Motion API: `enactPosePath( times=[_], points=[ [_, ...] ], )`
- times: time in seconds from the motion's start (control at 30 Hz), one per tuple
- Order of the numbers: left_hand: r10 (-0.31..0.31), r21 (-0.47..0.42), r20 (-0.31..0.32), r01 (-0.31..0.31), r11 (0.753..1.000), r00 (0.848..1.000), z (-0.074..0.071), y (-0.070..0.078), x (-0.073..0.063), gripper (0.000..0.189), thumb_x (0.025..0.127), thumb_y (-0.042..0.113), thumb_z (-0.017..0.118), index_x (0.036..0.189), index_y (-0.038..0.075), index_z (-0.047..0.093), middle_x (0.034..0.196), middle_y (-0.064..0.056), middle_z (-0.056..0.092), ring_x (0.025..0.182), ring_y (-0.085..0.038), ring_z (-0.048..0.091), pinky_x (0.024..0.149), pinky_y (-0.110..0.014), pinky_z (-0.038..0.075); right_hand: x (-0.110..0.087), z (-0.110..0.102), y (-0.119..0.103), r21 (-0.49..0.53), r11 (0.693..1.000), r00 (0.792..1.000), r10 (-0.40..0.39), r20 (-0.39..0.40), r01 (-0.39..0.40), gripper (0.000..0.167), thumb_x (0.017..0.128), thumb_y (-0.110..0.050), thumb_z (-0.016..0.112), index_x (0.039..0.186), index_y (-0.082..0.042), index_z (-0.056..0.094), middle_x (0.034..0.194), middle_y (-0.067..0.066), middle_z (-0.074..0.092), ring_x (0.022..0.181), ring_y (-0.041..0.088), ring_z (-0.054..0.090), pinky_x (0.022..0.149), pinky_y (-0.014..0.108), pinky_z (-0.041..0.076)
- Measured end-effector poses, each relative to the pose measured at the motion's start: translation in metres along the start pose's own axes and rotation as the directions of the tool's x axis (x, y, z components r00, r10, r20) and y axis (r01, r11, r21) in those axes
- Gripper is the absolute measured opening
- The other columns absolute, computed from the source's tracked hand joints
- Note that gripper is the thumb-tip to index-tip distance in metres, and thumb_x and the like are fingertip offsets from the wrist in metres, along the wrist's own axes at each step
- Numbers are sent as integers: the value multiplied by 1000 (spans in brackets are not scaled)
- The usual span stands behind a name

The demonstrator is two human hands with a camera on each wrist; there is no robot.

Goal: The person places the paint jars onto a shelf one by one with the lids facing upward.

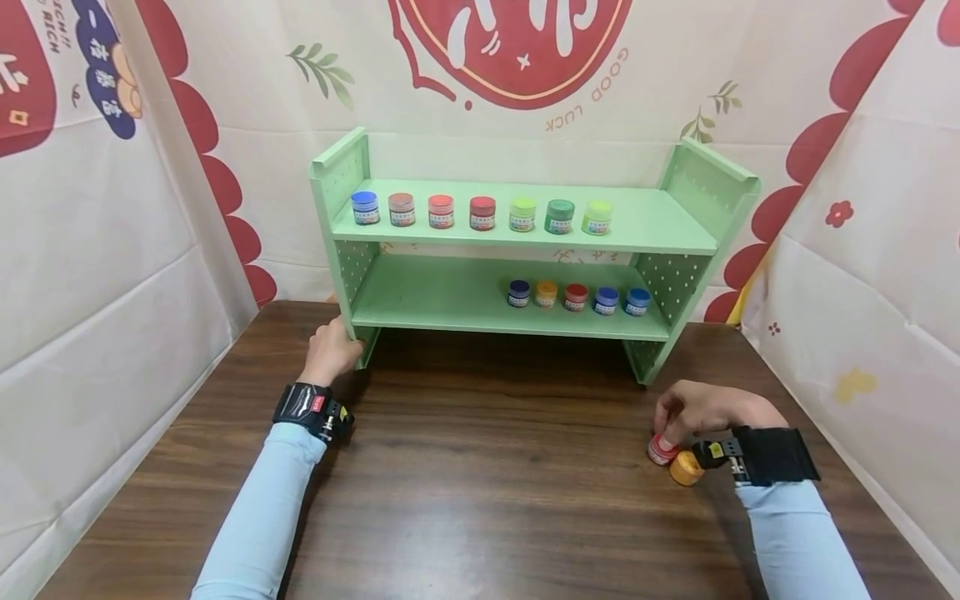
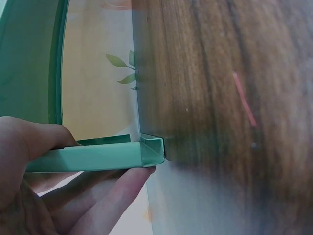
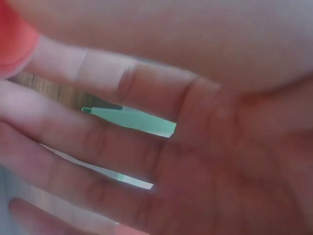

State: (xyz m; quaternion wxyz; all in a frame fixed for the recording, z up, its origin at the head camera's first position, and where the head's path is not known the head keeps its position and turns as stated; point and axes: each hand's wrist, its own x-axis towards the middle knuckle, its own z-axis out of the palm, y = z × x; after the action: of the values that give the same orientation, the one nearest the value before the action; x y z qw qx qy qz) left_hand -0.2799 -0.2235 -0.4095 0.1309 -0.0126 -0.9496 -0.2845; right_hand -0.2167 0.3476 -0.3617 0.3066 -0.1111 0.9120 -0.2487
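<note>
At the lower left end of a green two-tier shelf (image 1: 431,292), my left hand (image 1: 330,352) grips the edge of the side panel. In the left wrist view the thumb lies on one side of that green panel edge (image 2: 98,156) and the fingers on the other. My right hand (image 1: 708,407) pinches a small red paint jar (image 1: 662,452) at the table's right side. Part of the red jar (image 3: 14,41) shows blurred in the right wrist view's top left corner. Close beside it is an orange-yellow paint jar (image 1: 686,469), below the wrist strap.
Several paint jars, from blue (image 1: 365,208) to light green (image 1: 597,217), line the upper tier. The lower tier holds several more at its right, including a yellow one (image 1: 546,294). White printed cloth (image 1: 247,167) hangs around the brown wooden table (image 1: 480,483).
</note>
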Motion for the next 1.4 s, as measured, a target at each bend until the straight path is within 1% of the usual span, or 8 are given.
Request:
enactPosePath(
  times=[0.17,0.33,0.5,0.6,0.77,0.97,1.13,1.4],
  points=[
    [5,2,2,-5,1000,1000,0,0,1,13,84,13,61,91,4,55,84,-18,58,83,-38,58,74,-55,49,4,2,0,-23,996,997,-82,3,82,13,87,-11,78,95,-6,68,93,5,66,84,21,57,72,35,48],
    [2,7,5,-2,1000,1000,0,-1,1,13,84,14,61,90,5,54,82,-16,57,82,-36,57,73,-52,49,9,3,-5,-107,982,985,-164,-59,158,16,87,-16,80,92,-8,68,91,2,66,84,18,57,73,33,48],
    [-4,12,4,4,1000,1000,0,-1,0,12,84,13,61,88,6,53,83,-16,57,83,-37,58,74,-53,49,16,5,-6,-153,975,975,-181,-128,161,15,89,-18,79,95,-10,68,91,1,67,84,18,58,75,33,48],
    [1,14,0,-1,1000,1000,1,-1,0,12,84,13,61,86,5,52,82,-17,57,83,-38,58,74,-55,50,22,7,-6,-192,963,957,-225,-180,191,11,91,-16,77,96,-12,69,91,1,68,83,17,57,74,32,47],
    [3,12,-3,-3,1000,1000,1,-1,0,13,83,13,61,84,6,50,83,-18,58,83,-39,59,75,-57,50,29,14,-11,-296,925,910,-318,-266,237,6,93,-15,74,96,-13,70,89,-2,67,80,14,54,70,28,45],
    [1,16,-5,-1,1000,1000,1,-2,-1,13,83,14,60,86,5,52,86,-20,60,85,-41,62,76,-59,50,35,19,-22,-306,924,903,-319,-289,229,8,95,-18,72,100,-12,71,84,-4,67,76,13,55,68,29,46],
    [5,7,-2,-5,1000,1000,1,-2,0,12,84,12,61,87,5,52,82,-17,57,82,-37,58,74,-54,49,34,20,-26,-316,926,901,-304,-309,204,17,93,-26,75,102,-11,70,81,-5,67,73,12,55,67,30,45],
    [10,9,-5,-10,1000,1000,0,0,0,13,84,13,61,88,5,53,85,-19,59,85,-39,61,76,-58,50,34,22,-28,-297,942,921,-246,-303,154,28,87,-34,82,101,-14,70,79,-3,63,72,15,53,64,31,42]
  ],
)
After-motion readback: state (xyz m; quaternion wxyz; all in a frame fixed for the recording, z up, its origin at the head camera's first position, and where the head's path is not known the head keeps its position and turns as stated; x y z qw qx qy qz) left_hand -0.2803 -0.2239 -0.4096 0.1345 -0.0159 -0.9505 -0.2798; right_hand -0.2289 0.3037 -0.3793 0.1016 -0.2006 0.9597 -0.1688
